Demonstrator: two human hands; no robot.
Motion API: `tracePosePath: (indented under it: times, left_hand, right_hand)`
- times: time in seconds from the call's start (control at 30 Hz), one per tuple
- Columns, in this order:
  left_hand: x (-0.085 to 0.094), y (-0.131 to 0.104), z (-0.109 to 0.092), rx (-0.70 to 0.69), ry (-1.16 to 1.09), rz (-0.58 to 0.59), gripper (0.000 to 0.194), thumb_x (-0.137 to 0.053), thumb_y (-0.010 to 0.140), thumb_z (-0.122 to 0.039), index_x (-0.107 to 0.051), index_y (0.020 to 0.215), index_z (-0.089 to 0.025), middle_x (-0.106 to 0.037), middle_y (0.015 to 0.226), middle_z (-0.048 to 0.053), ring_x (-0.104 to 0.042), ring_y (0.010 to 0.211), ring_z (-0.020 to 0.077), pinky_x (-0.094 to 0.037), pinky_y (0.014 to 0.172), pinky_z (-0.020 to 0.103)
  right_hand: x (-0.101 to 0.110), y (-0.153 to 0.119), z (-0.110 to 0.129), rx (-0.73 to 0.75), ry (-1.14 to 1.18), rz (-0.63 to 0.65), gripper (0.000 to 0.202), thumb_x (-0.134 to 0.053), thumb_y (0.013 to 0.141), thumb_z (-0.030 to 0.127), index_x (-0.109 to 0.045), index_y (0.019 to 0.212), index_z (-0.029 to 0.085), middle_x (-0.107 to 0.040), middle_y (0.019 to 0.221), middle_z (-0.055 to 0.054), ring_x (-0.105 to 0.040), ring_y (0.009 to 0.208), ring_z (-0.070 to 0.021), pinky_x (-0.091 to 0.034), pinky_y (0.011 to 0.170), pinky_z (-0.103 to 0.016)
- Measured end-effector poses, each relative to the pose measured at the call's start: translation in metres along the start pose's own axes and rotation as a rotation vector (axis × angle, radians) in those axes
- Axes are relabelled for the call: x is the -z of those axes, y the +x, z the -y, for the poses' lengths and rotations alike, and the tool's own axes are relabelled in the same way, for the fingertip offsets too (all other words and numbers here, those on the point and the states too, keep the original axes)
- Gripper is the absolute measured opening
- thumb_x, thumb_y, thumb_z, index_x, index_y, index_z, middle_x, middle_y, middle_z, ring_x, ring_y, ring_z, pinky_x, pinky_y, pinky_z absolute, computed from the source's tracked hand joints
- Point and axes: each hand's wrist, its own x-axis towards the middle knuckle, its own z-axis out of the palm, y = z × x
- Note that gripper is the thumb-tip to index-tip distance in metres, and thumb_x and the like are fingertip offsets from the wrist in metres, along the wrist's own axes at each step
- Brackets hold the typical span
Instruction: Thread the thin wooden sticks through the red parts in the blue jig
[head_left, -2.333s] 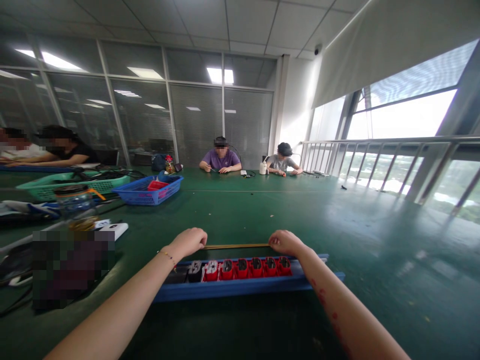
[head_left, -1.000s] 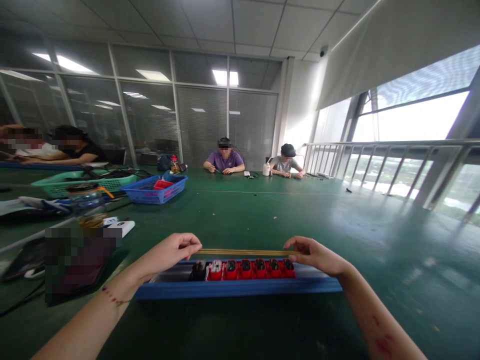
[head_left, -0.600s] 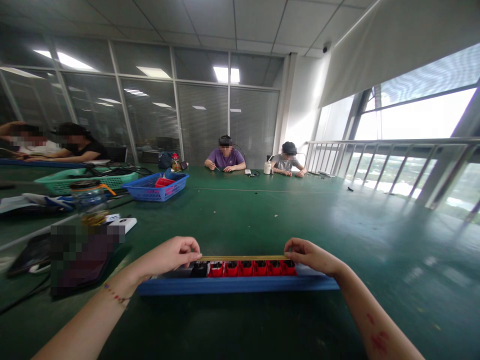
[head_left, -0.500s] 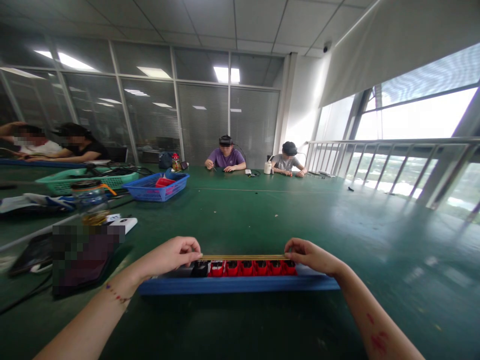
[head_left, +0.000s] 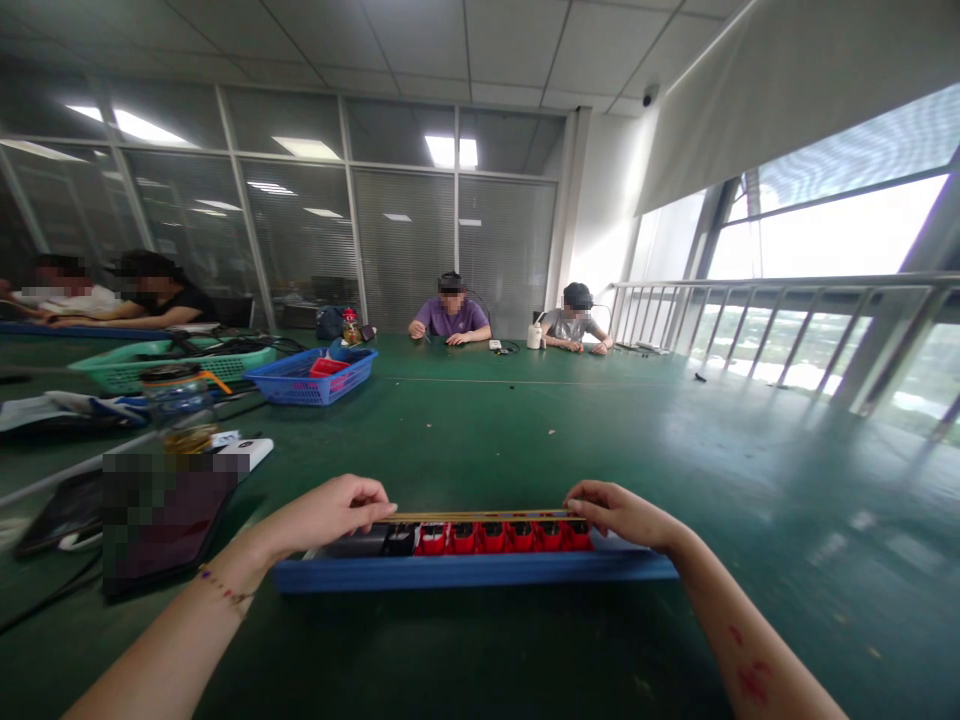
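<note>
A long blue tray [head_left: 472,574] lies crosswise before me, holding several red pieces [head_left: 493,538] with dark tops in a row and a black piece [head_left: 398,540] at their left. Thin yellow sticks [head_left: 480,517] run lengthwise above the row, near the tray's far side. My left hand [head_left: 352,503] pinches their left end between thumb and fingers. At the other end, my right hand [head_left: 611,508] is closed in a similar pinch. Whether the sticks rest on the tray or hang just above it, I cannot tell.
On the green table [head_left: 480,430], a blue basket [head_left: 311,385] with a red container and a green basket [head_left: 112,370] stand at the left. Nearer are a glass jar [head_left: 180,405], a white device [head_left: 251,455] and a dark tablet [head_left: 165,525]. Several people sit across the table.
My left hand has shifted slightly left along the sticks, baring more of the black piece. The sticks now show a slight gap between them. My right hand has barely moved.
</note>
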Motion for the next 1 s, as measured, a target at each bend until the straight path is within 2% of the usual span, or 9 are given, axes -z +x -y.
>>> tracePosePath:
  times: [0.1, 0.2, 0.33, 0.47, 0.6, 0.73, 0.83, 0.9, 1.0]
  left_hand:
    - [0.003, 0.000, -0.002, -0.035, 0.032, 0.007, 0.040, -0.041, 0.074, -0.054, -0.061, 0.074, -0.019, -0.058, 0.067, -0.001, -0.051, 0.062, 0.0131, -0.035, 0.055, 0.020]
    - [0.004, -0.002, -0.006, -0.077, 0.048, -0.035, 0.035, -0.044, 0.074, -0.050, -0.062, 0.076, -0.021, -0.061, 0.075, -0.001, -0.054, 0.071, 0.0147, -0.037, 0.062, 0.020]
    - [0.007, -0.004, -0.010, -0.149, 0.186, -0.172, 0.030, -0.045, 0.074, -0.046, -0.063, 0.074, -0.022, -0.062, 0.081, 0.000, -0.054, 0.078, 0.0151, -0.038, 0.071, 0.021]
    - [0.012, -0.007, -0.014, -0.205, 0.341, -0.332, 0.029, -0.043, 0.076, -0.046, -0.063, 0.077, -0.025, -0.062, 0.082, -0.001, -0.053, 0.078, 0.0150, -0.038, 0.070, 0.021]
    - [0.027, -0.015, -0.015, -0.237, 0.371, -0.439, 0.031, -0.043, 0.076, -0.048, -0.063, 0.084, -0.026, -0.062, 0.088, 0.000, -0.053, 0.081, 0.0159, -0.039, 0.070, 0.021]
    - [0.053, -0.018, -0.007, -0.185, 0.283, -0.409, 0.034, -0.047, 0.075, -0.050, -0.063, 0.087, -0.022, -0.062, 0.089, 0.000, -0.053, 0.078, 0.0146, -0.040, 0.068, 0.021]
    - [0.070, -0.010, 0.005, -0.111, 0.161, -0.364, 0.038, -0.050, 0.072, -0.050, -0.061, 0.090, -0.017, -0.064, 0.086, 0.000, -0.054, 0.076, 0.0146, -0.040, 0.070, 0.022]
    - [0.074, 0.000, 0.015, -0.076, 0.085, -0.347, 0.042, -0.052, 0.071, -0.050, -0.061, 0.091, -0.015, -0.065, 0.086, 0.001, -0.055, 0.079, 0.0156, -0.040, 0.073, 0.023]
    - [0.069, 0.018, 0.029, -0.049, 0.026, -0.321, 0.043, -0.053, 0.069, -0.050, -0.062, 0.090, -0.014, -0.066, 0.086, 0.002, -0.056, 0.081, 0.0166, -0.040, 0.076, 0.024]
  right_hand:
    - [0.000, 0.000, -0.002, -0.008, -0.024, 0.001, 0.040, -0.045, 0.077, 0.052, -0.056, 0.093, 0.017, -0.055, 0.074, -0.002, -0.050, 0.063, -0.0121, -0.041, 0.050, -0.019]
    - [0.001, 0.000, -0.004, 0.000, -0.026, 0.007, 0.039, -0.046, 0.076, 0.051, -0.056, 0.092, 0.017, -0.056, 0.072, -0.002, -0.048, 0.060, -0.0112, -0.040, 0.050, -0.019]
    - [0.001, 0.000, -0.003, -0.003, -0.011, 0.012, 0.040, -0.047, 0.076, 0.051, -0.057, 0.090, 0.016, -0.055, 0.069, -0.001, -0.046, 0.056, -0.0097, -0.038, 0.048, -0.018]
    - [0.001, 0.000, -0.002, -0.009, -0.001, 0.021, 0.040, -0.047, 0.076, 0.051, -0.057, 0.090, 0.015, -0.053, 0.064, 0.000, -0.042, 0.051, -0.0080, -0.036, 0.046, -0.018]
    - [0.002, -0.001, -0.001, -0.008, 0.016, 0.024, 0.039, -0.047, 0.077, 0.050, -0.056, 0.089, 0.014, -0.052, 0.062, 0.001, -0.042, 0.050, -0.0079, -0.036, 0.046, -0.018]
    - [0.002, -0.002, 0.000, 0.000, 0.030, 0.025, 0.039, -0.047, 0.077, 0.049, -0.055, 0.093, 0.014, -0.052, 0.064, 0.001, -0.042, 0.052, -0.0079, -0.035, 0.046, -0.018]
    - [0.002, -0.002, 0.000, 0.009, 0.044, 0.022, 0.038, -0.047, 0.078, 0.047, -0.053, 0.098, 0.015, -0.052, 0.064, 0.001, -0.042, 0.052, -0.0078, -0.035, 0.046, -0.018]
    - [0.002, -0.002, 0.001, 0.015, 0.071, 0.020, 0.038, -0.047, 0.078, 0.047, -0.052, 0.100, 0.015, -0.053, 0.067, 0.000, -0.044, 0.054, -0.0084, -0.036, 0.047, -0.019]
    - [0.002, -0.003, 0.002, 0.024, 0.113, 0.032, 0.037, -0.047, 0.078, 0.045, -0.053, 0.099, 0.015, -0.054, 0.072, -0.001, -0.046, 0.058, -0.0093, -0.036, 0.048, -0.019]
